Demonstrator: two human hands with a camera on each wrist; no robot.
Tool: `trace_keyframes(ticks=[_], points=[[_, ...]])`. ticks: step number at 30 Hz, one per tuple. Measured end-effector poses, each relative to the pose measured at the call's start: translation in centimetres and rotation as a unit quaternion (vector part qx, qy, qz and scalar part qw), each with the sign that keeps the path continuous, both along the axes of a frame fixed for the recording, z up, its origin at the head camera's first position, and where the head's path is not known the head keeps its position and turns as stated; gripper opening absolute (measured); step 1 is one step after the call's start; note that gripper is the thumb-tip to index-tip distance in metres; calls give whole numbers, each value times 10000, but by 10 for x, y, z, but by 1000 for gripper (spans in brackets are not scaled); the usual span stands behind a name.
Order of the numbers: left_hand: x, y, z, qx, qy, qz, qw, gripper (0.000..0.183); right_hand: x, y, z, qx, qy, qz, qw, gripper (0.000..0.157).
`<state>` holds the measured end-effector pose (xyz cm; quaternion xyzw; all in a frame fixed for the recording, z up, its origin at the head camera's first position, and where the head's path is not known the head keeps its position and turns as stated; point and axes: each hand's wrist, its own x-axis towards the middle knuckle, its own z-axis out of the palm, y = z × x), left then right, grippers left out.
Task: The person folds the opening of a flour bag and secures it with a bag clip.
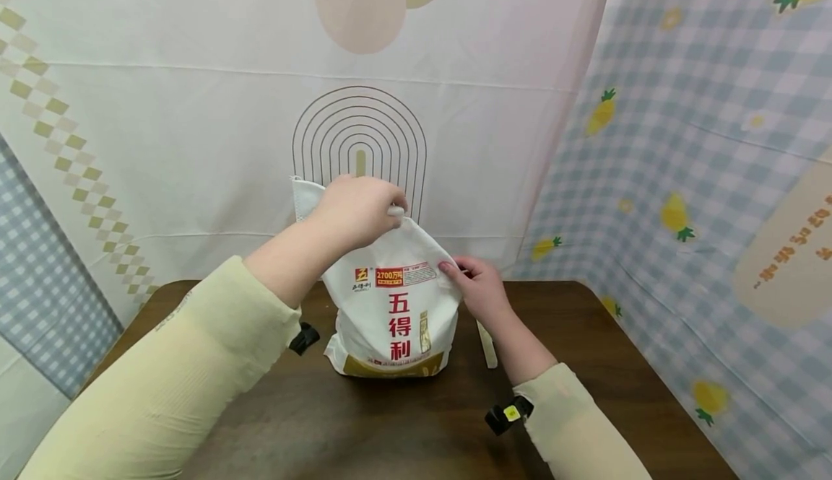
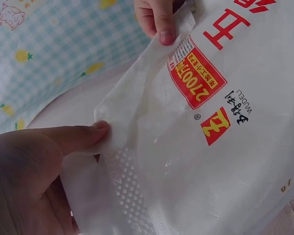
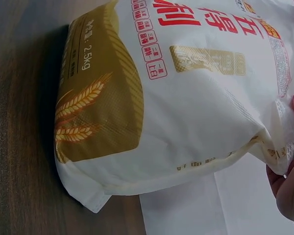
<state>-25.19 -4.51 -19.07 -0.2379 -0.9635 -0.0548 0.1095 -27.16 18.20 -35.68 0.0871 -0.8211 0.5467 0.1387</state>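
Note:
A white flour bag (image 1: 390,307) with red characters stands upright on the table, its top sagging to the right. Its gold lower panel (image 3: 100,98) shows wheat ears and "2.5kg" in the right wrist view. My left hand (image 1: 360,209) pinches the top edge from above; in the left wrist view the thumb lies over the folded rim beside a dotted strip. Lower on the right, my right hand (image 1: 482,289) pinches the bag's upper side corner between thumb and fingers. The fingers behind the bag are mostly hidden.
The bag stands on a dark brown wooden table (image 1: 312,415). Just right of it lies a pale narrow strip (image 1: 487,350), partly hidden by my right forearm. A white patterned cloth (image 1: 494,155) hangs behind, and a blue checked cloth (image 1: 650,263) hangs along the right.

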Motion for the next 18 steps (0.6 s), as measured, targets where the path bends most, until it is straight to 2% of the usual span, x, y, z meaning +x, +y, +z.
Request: trace_keyframes(ticks=[6, 13, 18], points=[[1, -4, 0, -45, -109, -28, 9999, 16, 3, 4, -4, -54, 101, 47, 9999, 26], [1, -5, -1, -47, 98, -216, 9997, 15, 9, 13, -11, 160, 220, -21, 9996, 24], [1, -7, -1, -43, 85, -320, 9994, 16, 11, 22, -21, 300, 185, -96, 9993, 24]])
